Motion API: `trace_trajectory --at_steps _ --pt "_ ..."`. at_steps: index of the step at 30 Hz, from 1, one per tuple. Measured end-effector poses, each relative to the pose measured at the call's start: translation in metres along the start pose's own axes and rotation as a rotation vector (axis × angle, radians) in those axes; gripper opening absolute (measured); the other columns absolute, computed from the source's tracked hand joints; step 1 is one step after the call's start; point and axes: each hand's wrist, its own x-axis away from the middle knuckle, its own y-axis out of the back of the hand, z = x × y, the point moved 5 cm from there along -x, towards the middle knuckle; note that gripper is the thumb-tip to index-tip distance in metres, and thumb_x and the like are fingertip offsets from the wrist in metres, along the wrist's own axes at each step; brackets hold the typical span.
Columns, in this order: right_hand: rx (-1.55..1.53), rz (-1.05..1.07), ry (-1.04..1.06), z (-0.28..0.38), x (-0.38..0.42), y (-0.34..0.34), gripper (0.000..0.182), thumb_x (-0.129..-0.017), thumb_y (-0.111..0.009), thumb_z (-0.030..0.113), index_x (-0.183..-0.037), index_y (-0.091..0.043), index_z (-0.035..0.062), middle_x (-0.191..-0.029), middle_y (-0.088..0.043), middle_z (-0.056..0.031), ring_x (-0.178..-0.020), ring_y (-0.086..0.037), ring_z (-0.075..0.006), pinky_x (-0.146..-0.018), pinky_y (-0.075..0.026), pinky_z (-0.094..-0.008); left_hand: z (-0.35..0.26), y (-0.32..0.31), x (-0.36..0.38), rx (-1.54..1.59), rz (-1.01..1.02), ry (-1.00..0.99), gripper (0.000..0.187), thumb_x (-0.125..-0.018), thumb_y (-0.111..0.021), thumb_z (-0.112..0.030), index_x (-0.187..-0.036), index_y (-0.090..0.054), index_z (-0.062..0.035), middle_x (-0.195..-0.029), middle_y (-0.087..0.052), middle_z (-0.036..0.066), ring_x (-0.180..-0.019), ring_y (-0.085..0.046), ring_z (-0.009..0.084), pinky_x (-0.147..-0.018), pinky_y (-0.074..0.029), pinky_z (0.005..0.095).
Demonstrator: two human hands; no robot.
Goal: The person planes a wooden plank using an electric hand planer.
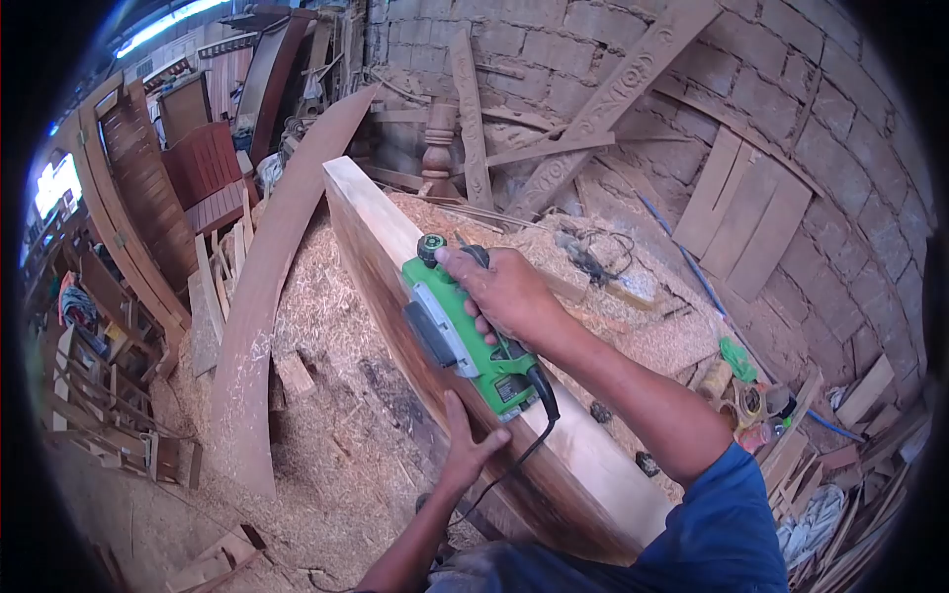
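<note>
A green electric hand planer (465, 336) lies on the pale, planed top face of a thick wooden beam (593, 465). My right hand (499, 287) is closed around the planer's handle, with the thumb up by the black front knob. Its black cord (539, 445) runs from the rear of the tool down past my left wrist. Against the beam's brown side, my left hand (470, 445) lies with thumb and fingers spread, close to the planer's rear end. The planer's underside is hidden against the wood.
Shavings (326, 306) cover the floor around the beam. A long curved board (267, 267) stands to the left. Carved planks (593, 119) lean on the block wall behind. Tape rolls (746, 398) and a blue hose (702, 282) are at the right.
</note>
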Motion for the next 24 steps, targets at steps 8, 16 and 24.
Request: trace_trajectory --at_steps 8,16,24 --pt "0.005 0.011 0.061 0.033 -0.109 -0.038 0.072 -0.104 -0.066 0.061 -0.072 -0.064 -0.0037 -0.062 -0.065 -0.0120 -0.046 -0.065 -0.0231 -0.047 -0.055 -0.0388 0.005 0.001 -0.010 -0.168 0.026 -0.008 0.156 -0.080 -0.089 -0.065 -0.169 0.014 0.0115 -0.179 0.014 0.035 -0.169 0.013 0.0420 -0.137 0.000 0.0464" --pt "-0.096 0.052 0.210 0.055 -0.222 -0.080 0.065 -0.107 -0.065 0.056 -0.074 -0.061 0.0008 -0.061 -0.059 -0.0076 -0.044 -0.057 -0.0196 -0.042 -0.049 -0.0384 0.010 0.003 -0.013 -0.070 0.032 -0.032 0.159 -0.079 -0.089 -0.069 -0.168 0.015 0.0118 -0.179 0.015 0.034 -0.169 0.014 0.0407 -0.137 0.001 0.0451" --pt "0.016 0.137 0.125 0.007 0.010 0.003 0.066 -0.109 -0.061 0.059 -0.074 -0.063 0.0036 -0.058 -0.058 -0.0023 -0.045 -0.057 -0.0138 -0.043 -0.047 -0.0350 0.002 0.014 -0.015 -0.057 0.027 0.051 0.149 -0.083 -0.088 -0.063 -0.170 0.007 0.0123 -0.181 0.005 0.032 -0.171 0.003 0.0359 -0.137 -0.005 0.0404"
